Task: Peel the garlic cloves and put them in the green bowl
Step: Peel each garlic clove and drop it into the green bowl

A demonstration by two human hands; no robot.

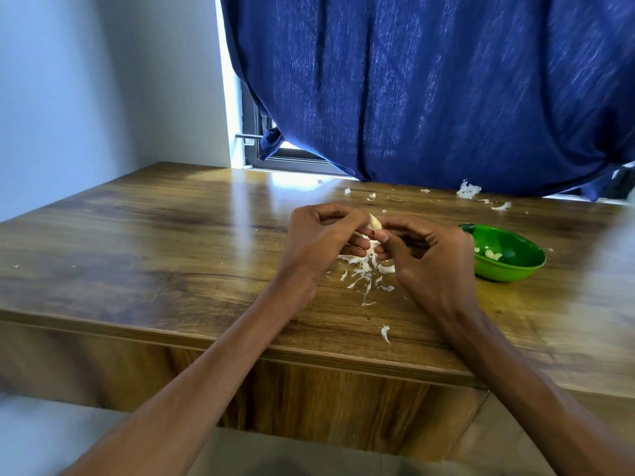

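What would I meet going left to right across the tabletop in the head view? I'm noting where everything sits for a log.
left hand → garlic clove pinched between both hands, above the pile of peels → right hand → green bowl holding peeled cloves.

Nothing for you to read here: no text, label, brand, number or sign shows on anything in view.
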